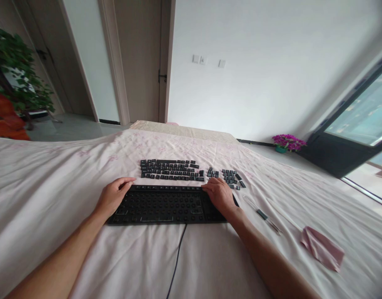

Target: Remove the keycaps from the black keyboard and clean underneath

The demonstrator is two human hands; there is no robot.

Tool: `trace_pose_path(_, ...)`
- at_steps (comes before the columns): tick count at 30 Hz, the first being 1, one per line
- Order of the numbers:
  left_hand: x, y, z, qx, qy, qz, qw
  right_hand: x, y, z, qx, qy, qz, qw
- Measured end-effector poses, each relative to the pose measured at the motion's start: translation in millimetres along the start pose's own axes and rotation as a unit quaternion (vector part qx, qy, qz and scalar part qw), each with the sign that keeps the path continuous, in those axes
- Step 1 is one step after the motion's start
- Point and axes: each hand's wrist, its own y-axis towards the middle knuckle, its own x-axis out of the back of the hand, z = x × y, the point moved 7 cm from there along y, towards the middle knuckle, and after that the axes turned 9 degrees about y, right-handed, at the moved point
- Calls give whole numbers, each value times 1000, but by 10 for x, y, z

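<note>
A black keyboard (166,206) lies flat on the bed sheet, most of its key positions bare, with a row of keycaps along its far edge. My left hand (113,195) rests at its far left corner, fingers stretched out and thumb a little apart. Over the right part of the keyboard, my right hand (220,194) has its fingers bent together, tips at the right end of the far row; whatever they pinch is hidden. Beyond the keyboard, loose black keycaps (172,170) lie in rows, with smaller groups of keycaps (230,176) to the right.
A wire keycap puller (262,214) with a dark middle lies right of the keyboard, and a pink cloth (323,248) farther right. The keyboard's cable (178,255) runs toward me. The pale sheet (131,265) is wrinkled. Pink flowers (289,142) stand on the floor.
</note>
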Motion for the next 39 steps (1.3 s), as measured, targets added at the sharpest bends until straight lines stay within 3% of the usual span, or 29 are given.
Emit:
trace_pose_path(11,2,5,14,-8,5,-4,1000,-65,-176,298,54,-181,70,980)
trace_pose_path(24,8,-4,-2,1,-4,0,1000,4,9,42,-19,-27,64,997)
trace_pose_path(39,3,2,4,-13,7,-9,1000,-24,-58,268,38,-158,94,982)
